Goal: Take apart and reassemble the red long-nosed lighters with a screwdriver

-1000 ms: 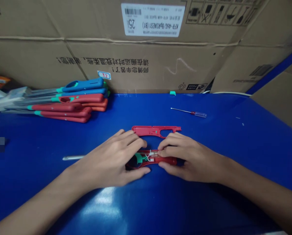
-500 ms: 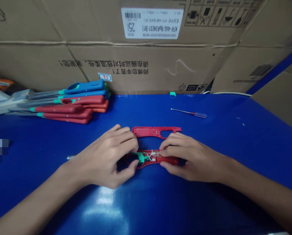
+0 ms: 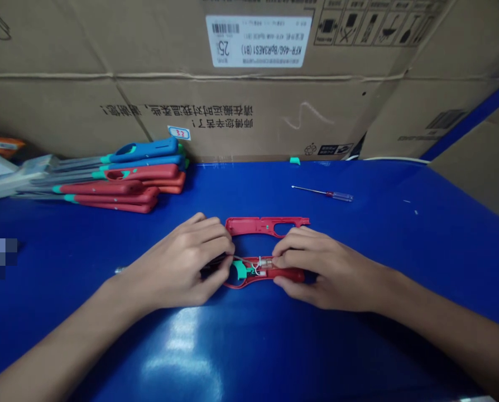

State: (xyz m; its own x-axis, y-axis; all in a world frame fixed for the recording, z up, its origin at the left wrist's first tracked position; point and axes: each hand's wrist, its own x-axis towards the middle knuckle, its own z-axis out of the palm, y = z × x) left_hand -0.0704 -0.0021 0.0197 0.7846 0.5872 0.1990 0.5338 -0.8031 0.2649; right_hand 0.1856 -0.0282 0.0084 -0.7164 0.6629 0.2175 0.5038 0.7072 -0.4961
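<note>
An opened long-neck gas lighter lies on the blue table in front of me, its red handle half (image 3: 238,285) facing up. Inside it are a green trigger (image 3: 241,270), white wires and a small clear part (image 3: 267,263). My left hand (image 3: 201,259) pinches a thin grey wire (image 3: 243,258) at the neck end. The metal nozzle tip (image 3: 119,270) shows beyond the left wrist; the tube between is hidden. My right hand (image 3: 312,262) is closed on the other end of the handle half, fingertips on the clear part. Just behind lies the loose red cover half (image 3: 249,225).
A small screwdriver (image 3: 337,196) with a clear handle lies at the back right. Red and blue lighters (image 3: 144,151) are piled at the back left. A large cardboard box (image 3: 274,95) stands along the back edge, with a green scrap (image 3: 294,161) before it.
My left thumb has moved up to the fingers, closing the pinch. The grey wire now shows from the fingertips to the casing. My right hand has stayed in place.
</note>
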